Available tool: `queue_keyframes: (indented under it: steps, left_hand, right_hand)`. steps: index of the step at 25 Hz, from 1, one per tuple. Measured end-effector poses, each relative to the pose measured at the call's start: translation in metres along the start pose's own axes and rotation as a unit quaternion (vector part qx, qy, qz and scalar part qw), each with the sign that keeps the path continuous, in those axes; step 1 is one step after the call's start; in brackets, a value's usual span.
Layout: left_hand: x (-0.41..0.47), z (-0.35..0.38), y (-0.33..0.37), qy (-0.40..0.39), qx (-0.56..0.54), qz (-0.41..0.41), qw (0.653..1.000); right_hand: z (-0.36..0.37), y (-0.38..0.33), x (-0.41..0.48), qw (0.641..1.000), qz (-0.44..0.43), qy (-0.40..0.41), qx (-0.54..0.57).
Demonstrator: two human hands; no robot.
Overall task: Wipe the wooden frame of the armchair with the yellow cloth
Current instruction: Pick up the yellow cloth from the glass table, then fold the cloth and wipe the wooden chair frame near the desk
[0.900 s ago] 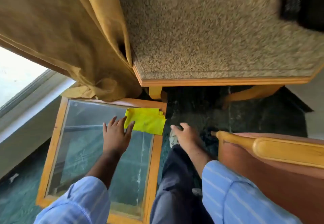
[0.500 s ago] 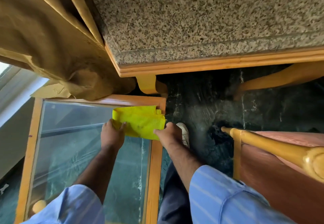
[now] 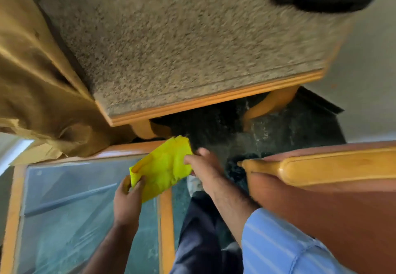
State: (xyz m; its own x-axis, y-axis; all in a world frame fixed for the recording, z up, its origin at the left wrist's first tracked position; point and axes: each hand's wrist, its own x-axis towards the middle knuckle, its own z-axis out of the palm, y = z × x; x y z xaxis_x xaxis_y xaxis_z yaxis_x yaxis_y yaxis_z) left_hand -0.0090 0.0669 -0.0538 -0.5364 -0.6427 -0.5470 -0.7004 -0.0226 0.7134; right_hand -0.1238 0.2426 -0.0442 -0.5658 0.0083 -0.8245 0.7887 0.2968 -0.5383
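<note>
In the head view, the yellow cloth [image 3: 162, 169] is held above the glass-topped desk [image 3: 166, 220], pinched at its lower corner by the left hand [image 3: 127, 202] and clamped at its right edge by the right hand [image 3: 203, 165], near the armchair's wooden armrest [image 3: 321, 165].

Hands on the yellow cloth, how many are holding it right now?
2. The left hand pinches the yellow cloth at its lower left corner, and the right hand grips its right edge, above the glass-topped table.
</note>
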Motion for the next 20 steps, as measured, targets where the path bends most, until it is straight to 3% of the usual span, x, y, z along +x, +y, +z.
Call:
queue_keyframes:
  steps: [5, 10, 14, 16, 18, 20]
  left_hand:
    - [-0.1, 0.064, 0.072, -0.193, -0.026, 0.036, 0.98]
    - [-0.191, 0.157, 0.146, -0.347, 0.03, 0.155, 0.924]
    - [-0.226, 0.235, 0.177, -0.345, 0.127, 0.256, 0.894]
    - [-0.228, 0.271, 0.181, -0.344, 0.197, 0.288, 0.872]
    - [-0.225, 0.294, 0.177, -0.355, 0.289, 0.32, 0.83]
    - [-0.218, 0.301, 0.166, -0.328, 0.376, 0.381, 0.778]
  right_hand:
    - [-0.189, -0.02, -0.085, 0.991, -0.112, 0.068, 0.011]
    - [-0.351, 0.008, -0.164, 0.949, -0.189, 0.245, 0.066]
    - [-0.415, 0.041, -0.169, 0.899, -0.203, 0.389, -0.011]
    - [-0.428, 0.051, -0.154, 0.884, -0.193, 0.417, -0.087]
    - [-0.43, 0.062, -0.135, 0.885, -0.159, 0.406, -0.16]
    - [-0.428, 0.076, -0.124, 0.863, -0.139, 0.431, -0.225]
